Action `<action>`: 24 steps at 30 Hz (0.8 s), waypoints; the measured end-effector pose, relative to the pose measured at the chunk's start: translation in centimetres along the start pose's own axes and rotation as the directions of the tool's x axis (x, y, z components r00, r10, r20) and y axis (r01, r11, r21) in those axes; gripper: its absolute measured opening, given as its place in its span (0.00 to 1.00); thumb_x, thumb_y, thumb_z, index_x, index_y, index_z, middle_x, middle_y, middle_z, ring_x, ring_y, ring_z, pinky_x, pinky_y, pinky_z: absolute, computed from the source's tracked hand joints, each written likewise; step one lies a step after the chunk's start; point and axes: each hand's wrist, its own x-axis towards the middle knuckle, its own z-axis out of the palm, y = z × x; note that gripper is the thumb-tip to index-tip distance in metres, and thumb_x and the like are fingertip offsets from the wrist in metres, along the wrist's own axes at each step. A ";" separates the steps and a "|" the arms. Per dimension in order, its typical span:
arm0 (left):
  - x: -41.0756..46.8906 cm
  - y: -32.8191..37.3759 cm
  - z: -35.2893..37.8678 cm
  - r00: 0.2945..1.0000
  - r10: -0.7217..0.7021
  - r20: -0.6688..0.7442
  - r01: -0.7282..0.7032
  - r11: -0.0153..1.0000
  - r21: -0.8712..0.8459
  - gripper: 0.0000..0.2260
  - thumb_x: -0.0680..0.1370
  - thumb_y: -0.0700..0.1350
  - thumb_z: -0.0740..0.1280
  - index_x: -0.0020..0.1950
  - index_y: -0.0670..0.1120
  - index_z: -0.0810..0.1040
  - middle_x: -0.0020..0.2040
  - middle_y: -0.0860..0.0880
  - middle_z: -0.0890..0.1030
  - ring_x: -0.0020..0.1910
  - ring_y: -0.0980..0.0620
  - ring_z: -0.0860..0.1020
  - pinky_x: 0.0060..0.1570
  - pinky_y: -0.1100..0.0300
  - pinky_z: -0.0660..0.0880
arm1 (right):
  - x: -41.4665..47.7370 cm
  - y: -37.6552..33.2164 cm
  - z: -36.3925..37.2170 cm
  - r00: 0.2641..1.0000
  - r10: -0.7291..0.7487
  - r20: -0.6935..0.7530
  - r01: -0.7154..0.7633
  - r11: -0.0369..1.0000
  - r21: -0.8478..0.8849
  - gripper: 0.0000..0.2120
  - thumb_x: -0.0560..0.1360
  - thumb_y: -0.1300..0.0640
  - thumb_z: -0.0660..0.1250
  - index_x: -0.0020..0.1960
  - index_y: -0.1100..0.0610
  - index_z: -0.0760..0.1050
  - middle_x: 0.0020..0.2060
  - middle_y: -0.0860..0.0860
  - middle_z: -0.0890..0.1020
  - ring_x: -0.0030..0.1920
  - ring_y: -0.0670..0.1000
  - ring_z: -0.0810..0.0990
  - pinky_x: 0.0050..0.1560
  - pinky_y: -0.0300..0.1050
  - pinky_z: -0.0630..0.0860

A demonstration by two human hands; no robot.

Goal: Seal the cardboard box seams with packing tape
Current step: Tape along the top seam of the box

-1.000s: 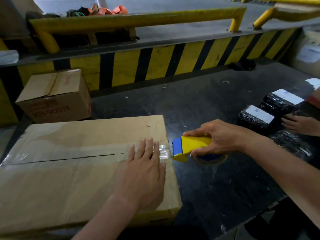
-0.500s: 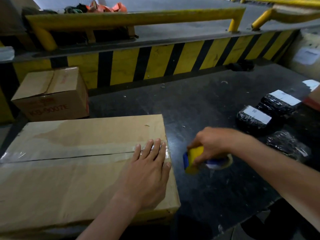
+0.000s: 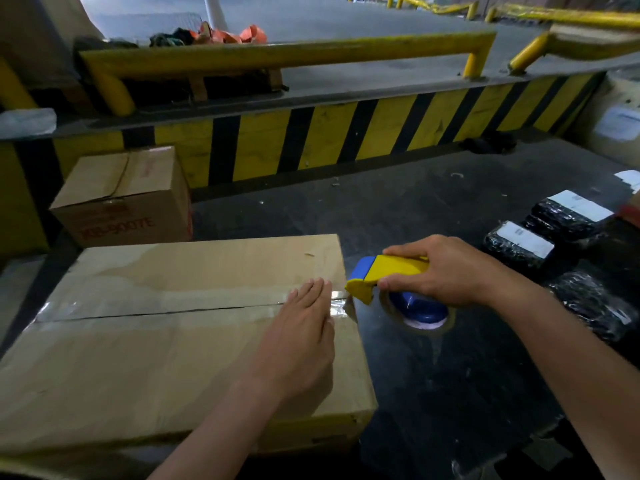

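A large flat cardboard box (image 3: 145,362) lies on the dark table, with clear tape (image 3: 166,301) running along its centre seam to the right edge. My left hand (image 3: 298,344) lies flat with fingers together on the tape end near the box's right edge. Just off that edge, my right hand (image 3: 446,275) grips a yellow and blue tape dispenser (image 3: 384,275), its nose touching the box's top right edge. The blue tape roll (image 3: 419,311) hangs beneath the dispenser.
A smaller brown carton (image 3: 124,199) stands behind the large box at the left. Three black wrapped parcels (image 3: 519,242) with white labels lie at the right. A yellow and black striped barrier (image 3: 346,136) runs along the table's back. The dark table (image 3: 433,393) ends at the lower right.
My right hand dipped down beside the box with the dispenser half a second ago, then rose again so its nose meets the box's edge. My left hand stayed pressed on the tape.
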 end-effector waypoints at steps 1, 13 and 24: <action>0.0 -0.2 -0.3 1.000 0.002 -0.001 -0.002 1.000 0.016 0.25 0.87 0.51 0.50 0.83 0.51 0.50 0.83 0.55 0.50 0.80 0.61 0.45 0.71 0.70 0.35 | -0.3 -0.6 0.0 0.999 -0.001 -0.038 0.002 1.000 0.024 0.35 0.64 0.29 0.71 0.69 0.39 0.73 0.66 0.46 0.78 0.59 0.48 0.76 0.53 0.44 0.71; 4.5 -9.9 -6.9 0.985 -0.087 0.151 0.031 0.940 0.341 0.28 0.84 0.62 0.50 0.82 0.53 0.56 0.83 0.44 0.54 0.82 0.43 0.52 0.77 0.38 0.54 | -4.0 -9.8 3.9 0.976 0.168 -0.136 -0.155 0.983 0.103 0.33 0.68 0.30 0.69 0.67 0.45 0.75 0.57 0.45 0.81 0.44 0.45 0.74 0.44 0.45 0.71; 4.8 -15.9 -8.7 0.988 -0.070 0.136 -0.002 0.882 0.471 0.36 0.74 0.76 0.38 0.81 0.65 0.46 0.78 0.41 0.63 0.76 0.38 0.63 0.73 0.33 0.58 | -5.2 -14.0 8.8 0.906 0.271 -0.326 -0.274 0.961 0.037 0.25 0.70 0.34 0.69 0.53 0.56 0.81 0.43 0.52 0.85 0.44 0.56 0.81 0.43 0.51 0.78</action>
